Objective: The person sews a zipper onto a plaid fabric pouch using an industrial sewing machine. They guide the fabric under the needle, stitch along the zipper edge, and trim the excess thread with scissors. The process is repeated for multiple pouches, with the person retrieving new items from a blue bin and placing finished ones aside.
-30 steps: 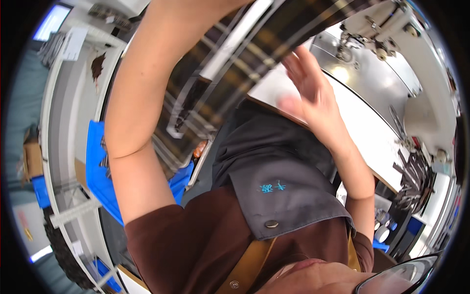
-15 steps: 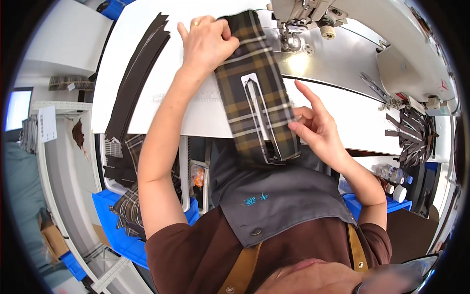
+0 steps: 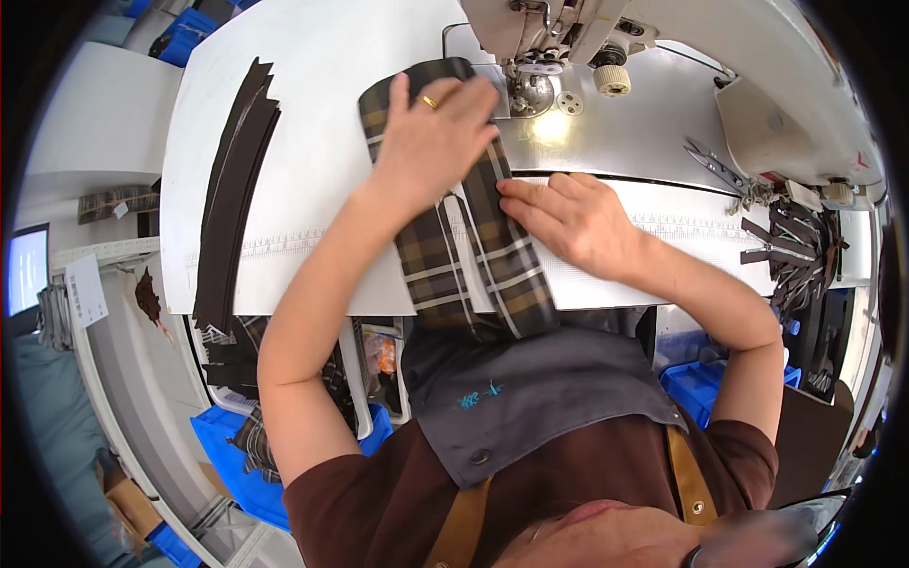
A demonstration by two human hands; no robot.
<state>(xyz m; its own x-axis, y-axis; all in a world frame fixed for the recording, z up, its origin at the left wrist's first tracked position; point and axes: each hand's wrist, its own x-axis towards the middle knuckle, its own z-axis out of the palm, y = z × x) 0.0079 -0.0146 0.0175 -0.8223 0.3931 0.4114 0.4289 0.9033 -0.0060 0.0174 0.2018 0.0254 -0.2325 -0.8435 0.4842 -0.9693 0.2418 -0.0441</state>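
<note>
A long plaid fabric piece [image 3: 516, 260] in brown, black and white lies across the table's front edge, its lower end against my apron. A long slot with white edges runs down its middle. My left hand [image 3: 436, 137] is laid over the upper part, fingers spread on the cloth and a little blurred; it covers the slot's top. At the piece's right edge, my right hand [image 3: 573, 225] is closed, with thumb and forefinger pinched at the cloth. The sewing machine's presser foot [image 3: 530, 80] stands just beyond, apart from the fabric.
Dark fabric strips [image 3: 232, 199] lie at the left of the white table [image 3: 312, 142]. Scissors [image 3: 715, 166] and a bundle of zippers [image 3: 795, 251] are at the right. Blue bins [image 3: 222, 445] stand below the table. The machine arm [image 3: 748, 57] overhangs the back right.
The fabric has shifted left and lies flatter. My left hand has gone from gripping its top edge to resting over it. My right hand has moved up the right edge and closed.
</note>
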